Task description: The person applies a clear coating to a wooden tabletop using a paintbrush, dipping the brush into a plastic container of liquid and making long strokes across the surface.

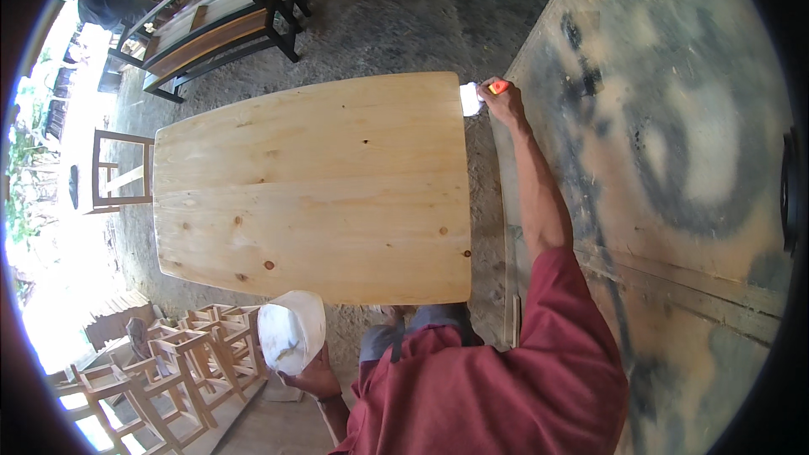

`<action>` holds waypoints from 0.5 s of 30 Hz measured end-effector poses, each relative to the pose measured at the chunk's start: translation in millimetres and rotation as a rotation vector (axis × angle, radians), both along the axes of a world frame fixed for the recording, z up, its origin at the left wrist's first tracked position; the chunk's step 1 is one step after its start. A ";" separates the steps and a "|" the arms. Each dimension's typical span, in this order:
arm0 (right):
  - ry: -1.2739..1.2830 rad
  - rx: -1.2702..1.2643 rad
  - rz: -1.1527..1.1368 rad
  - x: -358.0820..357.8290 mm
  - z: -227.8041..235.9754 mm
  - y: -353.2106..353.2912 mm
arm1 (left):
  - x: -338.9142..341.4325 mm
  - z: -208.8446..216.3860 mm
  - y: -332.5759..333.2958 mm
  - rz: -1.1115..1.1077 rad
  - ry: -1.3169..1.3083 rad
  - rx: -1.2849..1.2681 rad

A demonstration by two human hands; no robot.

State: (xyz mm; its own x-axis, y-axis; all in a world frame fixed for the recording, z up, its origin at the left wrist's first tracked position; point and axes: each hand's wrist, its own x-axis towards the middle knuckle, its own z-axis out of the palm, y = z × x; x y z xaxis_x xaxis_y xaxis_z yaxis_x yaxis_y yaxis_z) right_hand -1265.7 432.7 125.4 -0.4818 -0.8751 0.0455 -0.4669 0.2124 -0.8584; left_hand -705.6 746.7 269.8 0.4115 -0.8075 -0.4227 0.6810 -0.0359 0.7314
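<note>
A pale wooden tabletop (312, 177) with knots and gently curved long edges lies in front of me. My right hand (503, 106) reaches out to its far right corner, closed round the red-orange handle of a paintbrush (472, 99). The brush's white head is at the tabletop's right edge; I cannot tell whether it touches. Below the near edge, my left hand (317, 376) holds a whitish plastic tub (316, 320) from beneath and the side. White stuff shows inside the tub. The fingers under it are partly hidden.
Dark-framed benches with wooden slats (211, 34) stand beyond the tabletop. A wooden stool frame (122, 168) is at its left end. Several unfinished wooden stools (190, 362) crowd the lower left. A stained wall (657, 118) runs along the right. Another person (114, 4) is at the far left.
</note>
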 end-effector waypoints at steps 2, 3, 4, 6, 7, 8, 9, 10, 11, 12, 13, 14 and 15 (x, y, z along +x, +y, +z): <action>-0.038 0.010 -0.009 5.3 -5.1 13.9 | 5.8 -5.0 0.7 0.001 0.031 0.010; -0.070 0.010 0.016 7.2 -7.6 21.0 | 6.0 -5.5 -0.5 0.002 0.046 0.014; -0.046 0.019 0.014 11.4 0.1 31.8 | 1.2 -2.3 -6.7 0.010 -0.043 0.046; 0.001 0.040 0.010 21.3 15.5 56.4 | -8.2 4.4 -19.4 0.003 -0.139 0.074; -0.009 0.038 0.024 32.1 20.4 61.6 | -9.8 7.8 -17.6 0.013 -0.146 0.061; -0.004 0.038 0.028 34.1 19.9 71.9 | -9.2 9.5 -18.6 -0.017 -0.069 0.017; 0.000 0.039 0.031 35.2 17.6 82.0 | -6.7 10.4 -17.3 -0.046 0.009 -0.026; 0.005 0.040 0.035 36.9 16.2 92.8 | 0.0 5.2 -13.8 -0.037 0.015 -0.015; -0.042 0.058 0.028 43.7 18.7 102.9 | 9.9 -4.3 -8.8 -0.022 0.018 -0.007; -0.037 0.051 0.035 49.8 21.0 113.2 | 13.4 -6.4 -6.7 -0.009 0.022 -0.001; -0.031 0.044 0.042 55.8 23.2 123.8 | 16.3 -7.3 -3.5 -0.014 0.026 -0.011; -0.026 0.038 0.048 60.7 25.2 134.7 | 13.8 -2.8 -5.0 -0.021 0.030 -0.019; -0.006 0.090 0.043 64.6 20.6 144.0 | 13.4 -0.1 -4.8 -0.026 0.033 -0.028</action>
State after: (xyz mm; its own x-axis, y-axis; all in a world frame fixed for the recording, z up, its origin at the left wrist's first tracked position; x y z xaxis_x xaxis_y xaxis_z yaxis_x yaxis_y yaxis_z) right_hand -1201.1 576.7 146.0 -0.4438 -0.8954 -0.0374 -0.4723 0.2691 -0.8393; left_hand -692.1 741.9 269.8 0.3761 -0.8297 -0.4125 0.7039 -0.0336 0.7095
